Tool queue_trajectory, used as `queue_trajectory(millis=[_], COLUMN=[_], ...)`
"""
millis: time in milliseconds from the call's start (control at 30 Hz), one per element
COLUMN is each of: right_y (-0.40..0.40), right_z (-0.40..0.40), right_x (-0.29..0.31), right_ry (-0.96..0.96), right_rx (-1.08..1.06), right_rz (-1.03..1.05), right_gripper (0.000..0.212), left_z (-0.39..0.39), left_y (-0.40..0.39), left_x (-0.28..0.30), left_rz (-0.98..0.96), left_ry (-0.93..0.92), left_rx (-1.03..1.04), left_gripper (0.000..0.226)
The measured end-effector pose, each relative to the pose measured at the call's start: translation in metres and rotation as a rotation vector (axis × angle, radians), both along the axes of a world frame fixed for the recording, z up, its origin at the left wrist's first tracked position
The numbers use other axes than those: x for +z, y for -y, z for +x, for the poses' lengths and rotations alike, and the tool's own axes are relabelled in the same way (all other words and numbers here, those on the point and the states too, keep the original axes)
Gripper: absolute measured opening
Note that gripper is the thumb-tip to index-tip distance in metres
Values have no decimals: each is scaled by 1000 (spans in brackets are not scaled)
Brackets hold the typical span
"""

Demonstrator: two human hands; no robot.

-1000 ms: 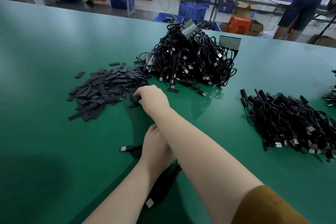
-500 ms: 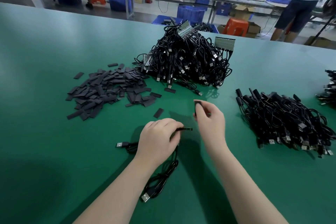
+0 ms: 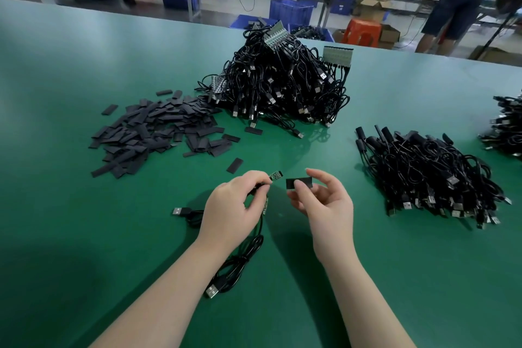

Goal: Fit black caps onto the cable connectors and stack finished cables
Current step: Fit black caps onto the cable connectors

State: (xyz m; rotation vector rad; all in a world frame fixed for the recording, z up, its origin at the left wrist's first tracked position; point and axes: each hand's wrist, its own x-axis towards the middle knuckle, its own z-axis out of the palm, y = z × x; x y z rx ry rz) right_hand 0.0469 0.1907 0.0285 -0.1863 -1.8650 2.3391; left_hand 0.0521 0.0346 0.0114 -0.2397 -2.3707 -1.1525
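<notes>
While my left hand (image 3: 234, 200) pinches one cable (image 3: 243, 260), my right hand (image 3: 322, 200) pinches one black cap (image 3: 299, 182); three cable piles (image 3: 282, 85) sit on the tabletop (image 3: 84, 234).

body: we see two bare hands and forearms | left hand (image 3: 228, 206): no glove, no ring, no watch that we can see | right hand (image 3: 324, 203): also ungloved, short plain fingernails on the fingers (image 3: 302, 187) | forearms: uncovered to the bottom edge, no sleeve in view | markings: we can tell none
</notes>
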Motion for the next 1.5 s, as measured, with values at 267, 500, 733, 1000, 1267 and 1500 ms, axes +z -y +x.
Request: queue_trajectory(millis=[267,500,733,1000,1267,1500], right_y=[2,4,5,4,2,0], right_z=[1,3,3,5,6,4], right_x=[0,0,2,3,5,5], right_ry=[40,24,51,63,-42,-91], right_rx=[108,140,141,240,268,240], right_rz=[80,144,122,94,128,222], right_gripper=[18,19,15,18,25,30], left_z=[-3,-1,-1,0,0,-1], left_y=[2,1,2,4,4,5], left_x=[-4,-2,-1,0,1,0], left_rz=[58,71,129,140,151,135], left_ry=[-60,-6,44,76,84,108], left_rx=[-14,-71,-115,-87,-99,-116], left_gripper=[23,24,26,34,30,30])
